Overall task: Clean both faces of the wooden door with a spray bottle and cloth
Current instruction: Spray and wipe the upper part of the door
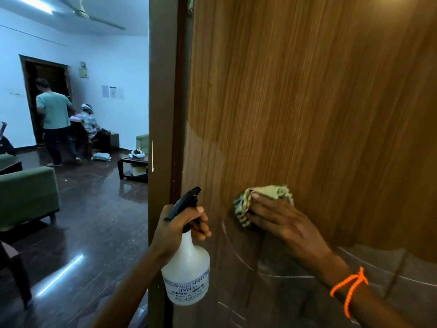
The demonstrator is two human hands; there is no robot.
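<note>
The wooden door (307, 102) fills the right half of the view, its grain running top to bottom and its lower part darker and greyish. My right hand (283, 223) presses a crumpled striped cloth (262, 197) flat against the door at about mid height. My left hand (179, 226) grips the neck of a white spray bottle (186, 268) with a black trigger head, held upright just left of the cloth, in front of the door's edge. An orange thread is tied round my right wrist.
The dark brown door frame (160, 114) stands left of the door. Beyond it is a room with a glossy dark floor, a green sofa (26, 192), a low table (132, 166), one person standing (54, 119) and one seated (88, 124).
</note>
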